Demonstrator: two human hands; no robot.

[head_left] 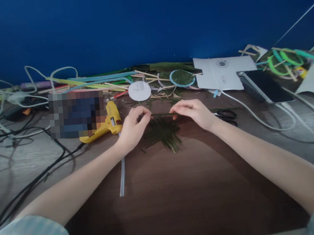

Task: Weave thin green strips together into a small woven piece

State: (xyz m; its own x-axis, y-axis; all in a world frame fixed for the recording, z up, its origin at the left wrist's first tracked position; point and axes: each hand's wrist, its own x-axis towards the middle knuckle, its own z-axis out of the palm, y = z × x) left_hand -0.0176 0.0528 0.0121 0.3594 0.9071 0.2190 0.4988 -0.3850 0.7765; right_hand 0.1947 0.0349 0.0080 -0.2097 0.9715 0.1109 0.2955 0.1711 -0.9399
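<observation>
A thin green stem (160, 114) is stretched level between my two hands. My left hand (133, 128) pinches one end between thumb and fingers, and my right hand (197, 112) pinches it farther right. Below the stem, a loose heap of cut dark green blades (166, 135) lies on the brown table. Just left of my left hand rests a yellow glue gun (114, 117), with a clear glue stick (122, 178) trailing from it toward me. Black-handled scissors (226, 115) lie behind my right wrist, their blades partly hidden.
Along the blue wall (149, 24) lie coloured strips, thin sticks, a white paper disc (139, 91) and a blue-rimmed round piece (182, 78). A white cut card (221, 74) and a phone (267, 86) with a cable are at right. Black cables (42, 173) cross the left side.
</observation>
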